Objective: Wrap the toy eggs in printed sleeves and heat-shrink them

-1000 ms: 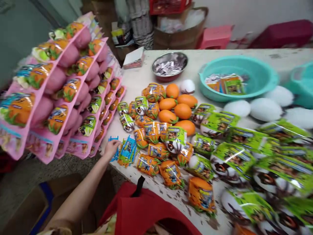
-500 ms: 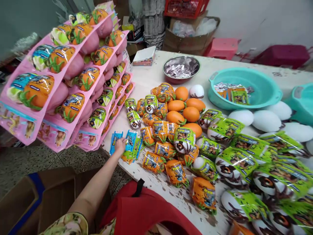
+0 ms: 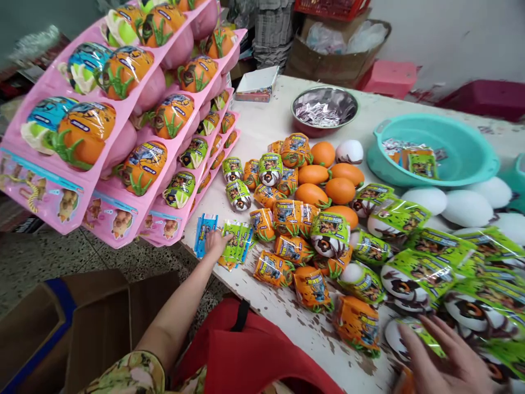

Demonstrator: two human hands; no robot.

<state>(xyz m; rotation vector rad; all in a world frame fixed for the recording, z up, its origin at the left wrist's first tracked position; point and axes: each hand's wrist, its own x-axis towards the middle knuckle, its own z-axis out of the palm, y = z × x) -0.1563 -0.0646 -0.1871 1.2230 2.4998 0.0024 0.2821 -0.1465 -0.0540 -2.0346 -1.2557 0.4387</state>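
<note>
Near the table's front left edge, my left hand (image 3: 214,243) lies between blue flat packets (image 3: 205,234) and a row of green flat packets (image 3: 234,243). Its thumb stretches towards the green ones; the other fingers are partly hidden, and no grasp shows. At the lower right my right hand (image 3: 449,358), blurred, is spread open above a white toy egg in green film (image 3: 404,336), with nothing seen in it. Between the hands lie several orange film-wrapped toy eggs (image 3: 356,323), some bare orange eggs (image 3: 340,190) and green-wrapped white eggs (image 3: 414,273).
Pink blister trays (image 3: 88,200) of wrapped eggs are stacked high at the left. A metal bowl (image 3: 324,128) of small sachets and a turquoise basin (image 3: 459,158) with packets stand at the back. A shallow white box (image 3: 257,85) sits behind. Below left is an open cardboard box (image 3: 98,328).
The blue packet that lay over the green packets at my left hand no longer covers them. My right hand has come into view at the lower right. The view has shifted slightly.
</note>
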